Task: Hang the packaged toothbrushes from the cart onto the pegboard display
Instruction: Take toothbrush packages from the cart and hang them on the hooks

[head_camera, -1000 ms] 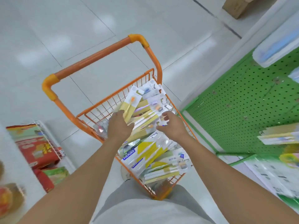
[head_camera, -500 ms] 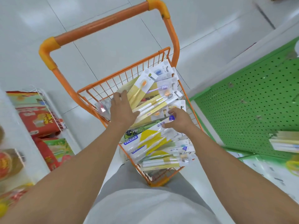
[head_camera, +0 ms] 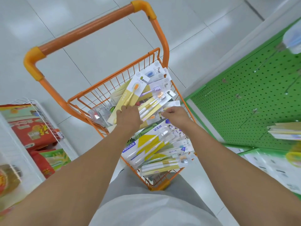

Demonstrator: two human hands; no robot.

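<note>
An orange wire cart [head_camera: 114,82] stands in front of me, filled with several packaged toothbrushes. My left hand [head_camera: 128,117] grips the lower end of a yellow-and-white toothbrush pack [head_camera: 130,93] that points up and away. My right hand [head_camera: 176,115] pinches the edge of a small white pack [head_camera: 171,105] lying on the pile. A larger pack with a yellow and blue card [head_camera: 146,144] lies nearer me. The green pegboard [head_camera: 254,98] is to the right, with metal hooks and some packs hanging [head_camera: 286,131] at its right edge.
A white wire shelf [head_camera: 40,121] with red and green bagged goods stands to the left of the cart. The cart's orange handle [head_camera: 84,31] arches over the white tiled floor. A clear package [head_camera: 293,39] hangs at the pegboard's top right.
The view has tilted so the cart sits higher and closer. My right hand has shifted from the pile's middle to pinch a small pack. My left hand keeps hold of the yellow pack.
</note>
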